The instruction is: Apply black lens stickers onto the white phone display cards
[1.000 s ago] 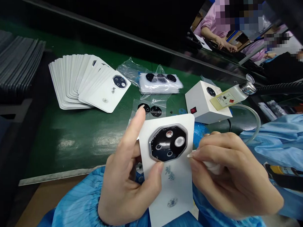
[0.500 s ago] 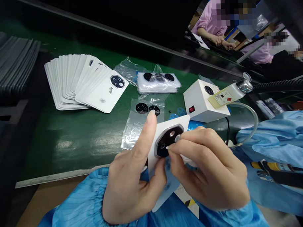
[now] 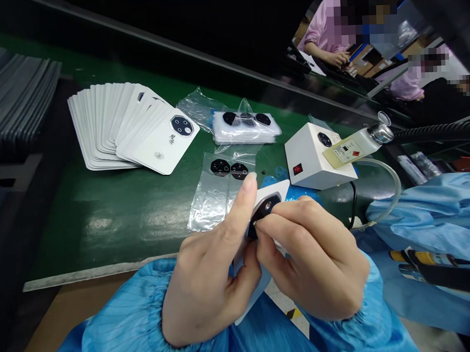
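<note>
My left hand (image 3: 213, 279) grips a white phone back cover (image 3: 276, 189) by its edge, index finger stretched up along the side. The cover carries a black octagonal camera plate (image 3: 267, 206) and now tilts steeply away from me. My right hand (image 3: 315, 260) is closed, its fingertips pinched on the lower part of the camera plate; a bit of white cloth or wipe seems tucked in the fingers, mostly hidden. Both hands hover over the near edge of the green bench (image 3: 117, 221).
A fanned stack of white back covers (image 3: 117, 128) lies at the left. Clear film sheets with black camera lenses (image 3: 223, 176) and a bagged stack (image 3: 244, 127) sit mid-bench. A white box with a red switch (image 3: 311, 160) stands at right. Other people work beyond.
The cover has tilted from facing me to nearly edge-on. My right hand moved left from the cover's side onto the camera plate.
</note>
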`<act>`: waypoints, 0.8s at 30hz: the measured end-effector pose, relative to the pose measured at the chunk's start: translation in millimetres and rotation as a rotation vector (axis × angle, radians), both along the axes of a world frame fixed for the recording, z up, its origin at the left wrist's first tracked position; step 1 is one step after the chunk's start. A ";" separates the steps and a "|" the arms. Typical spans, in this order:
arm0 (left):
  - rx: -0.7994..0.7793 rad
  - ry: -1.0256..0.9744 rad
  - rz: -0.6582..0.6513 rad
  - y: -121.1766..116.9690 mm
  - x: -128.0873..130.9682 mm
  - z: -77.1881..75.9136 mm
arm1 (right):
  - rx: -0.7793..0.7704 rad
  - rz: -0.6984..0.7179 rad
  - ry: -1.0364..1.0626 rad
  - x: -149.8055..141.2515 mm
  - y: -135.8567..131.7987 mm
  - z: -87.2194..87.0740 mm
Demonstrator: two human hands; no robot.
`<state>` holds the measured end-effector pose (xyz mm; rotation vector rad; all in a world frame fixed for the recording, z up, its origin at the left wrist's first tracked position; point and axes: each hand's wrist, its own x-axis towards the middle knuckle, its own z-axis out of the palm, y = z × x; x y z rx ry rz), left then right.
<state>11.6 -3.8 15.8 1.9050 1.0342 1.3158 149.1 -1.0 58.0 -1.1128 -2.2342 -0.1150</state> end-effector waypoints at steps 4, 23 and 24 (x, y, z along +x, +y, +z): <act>0.036 0.015 -0.010 1.3 -0.1 -1.4 | 0.002 0.004 -0.008 0.4 0.2 -0.1; -0.157 -0.216 -0.050 -0.2 0.7 -8.8 | -0.118 0.031 0.167 4.5 -4.4 10.4; -0.207 -0.289 -0.085 -0.6 0.1 -8.9 | -0.127 0.031 0.212 6.7 -6.4 12.7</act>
